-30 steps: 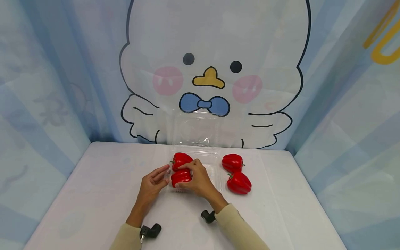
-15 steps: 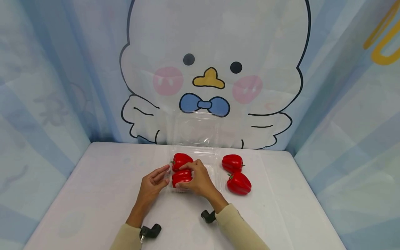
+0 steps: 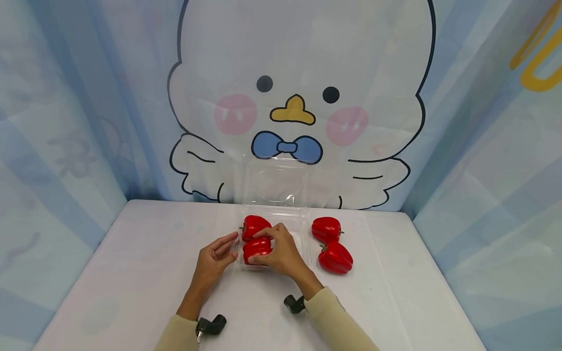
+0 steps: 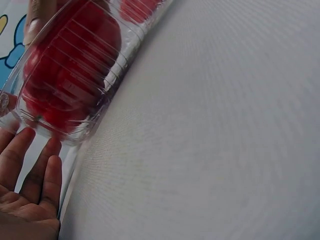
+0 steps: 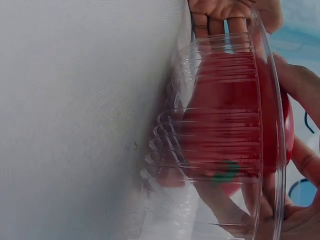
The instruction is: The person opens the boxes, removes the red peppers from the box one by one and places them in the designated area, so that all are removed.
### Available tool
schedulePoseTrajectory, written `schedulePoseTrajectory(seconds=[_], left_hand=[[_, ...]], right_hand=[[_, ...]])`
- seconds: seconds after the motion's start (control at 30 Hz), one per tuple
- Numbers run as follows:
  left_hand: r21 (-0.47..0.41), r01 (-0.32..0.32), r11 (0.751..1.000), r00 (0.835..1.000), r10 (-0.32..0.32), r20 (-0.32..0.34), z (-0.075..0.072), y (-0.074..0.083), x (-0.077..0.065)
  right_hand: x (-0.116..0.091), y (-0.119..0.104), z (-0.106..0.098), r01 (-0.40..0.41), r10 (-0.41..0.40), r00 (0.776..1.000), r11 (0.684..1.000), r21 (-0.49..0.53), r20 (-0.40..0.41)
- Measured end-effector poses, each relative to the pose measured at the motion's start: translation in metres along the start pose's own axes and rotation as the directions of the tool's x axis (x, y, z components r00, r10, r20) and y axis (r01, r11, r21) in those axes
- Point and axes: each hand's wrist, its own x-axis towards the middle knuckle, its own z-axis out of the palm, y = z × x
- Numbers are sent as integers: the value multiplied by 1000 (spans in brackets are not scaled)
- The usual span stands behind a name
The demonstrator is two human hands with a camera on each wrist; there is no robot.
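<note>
In the head view, a clear plastic clamshell box (image 3: 298,214) stands with its lid (image 3: 276,183) raised at the back. Inside, on the left, a red bell pepper (image 3: 255,226) lies behind a second red bell pepper (image 3: 256,249). My right hand (image 3: 283,253) grips the nearer pepper between thumb and fingers. The pepper's green stem (image 5: 227,171) shows through the box wall in the right wrist view. My left hand (image 3: 215,256) rests its extended fingers against the box's left side. Their fingertips (image 4: 25,134) meet the clear wall in the left wrist view.
Two more red bell peppers lie to the right of the box, one at the back (image 3: 326,229) and one nearer (image 3: 335,257). A white cloth covers the table (image 3: 386,292). Behind it hangs a curtain (image 3: 369,63) with a cartoon bird.
My right hand and the pepper it holds have shifted slightly right and toward me inside the box. My left hand has stayed at the box's side.
</note>
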Motion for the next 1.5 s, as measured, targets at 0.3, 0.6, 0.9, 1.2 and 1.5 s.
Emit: schedulePoseTrajectory(seconds=[0.3, 0.6, 0.9, 1.2, 1.5], left_hand=[[-4, 2, 1000, 1000, -2, 5, 1, 1, -1], [-6, 3, 1000, 1000, -3, -2, 2, 3, -2], [16, 11, 1000, 1000, -11, -19, 2, 1, -2], [14, 24, 1000, 1000, -24, -11, 0, 0, 0], [12, 29, 1000, 1000, -29, -10, 1, 0, 0]], right_hand=[[-3, -1, -8, 19, -19, 1000, 1000, -4, -14], [-4, -1, -17, 1, -1, 1000, 1000, -9, -15], [-5, -1, -25, 17, -17, 999, 1000, -8, -39], [-6, 1, -36, -7, 9, 998, 1000, 29, -63], [-6, 4, -49, -24, 27, 995, 999, 34, -98]])
